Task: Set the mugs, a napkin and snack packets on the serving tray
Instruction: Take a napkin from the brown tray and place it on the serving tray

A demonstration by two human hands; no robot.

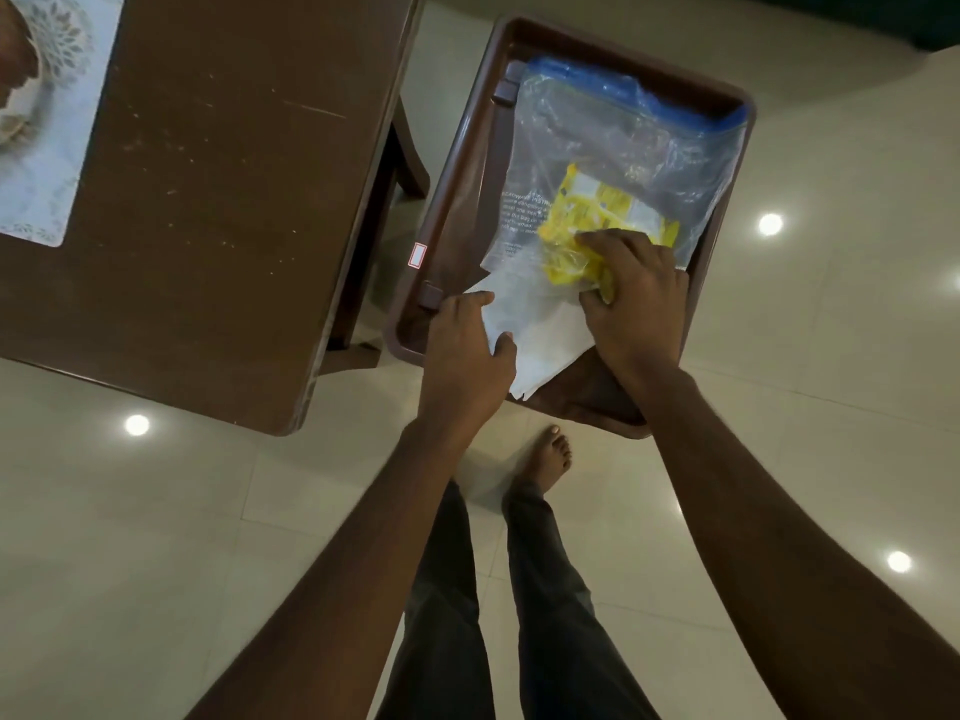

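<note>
A brown serving tray (457,189) is held out over the floor to the right of a table. In it lies a clear zip bag (587,142) with a blue seal, holding yellow snack packets (597,215). A white napkin (540,324) lies at the tray's near end, partly under the bag. My left hand (467,356) grips the tray's near edge, thumb pressing on the napkin. My right hand (634,304) curls round the bag's near end and the yellow packets inside. No mugs are in view.
A brown wooden table (208,200) stands to the left, with a white patterned placemat (47,122) at its far left. The tiled floor (831,330) reflects ceiling lights. My legs and a bare foot (545,459) are below the tray.
</note>
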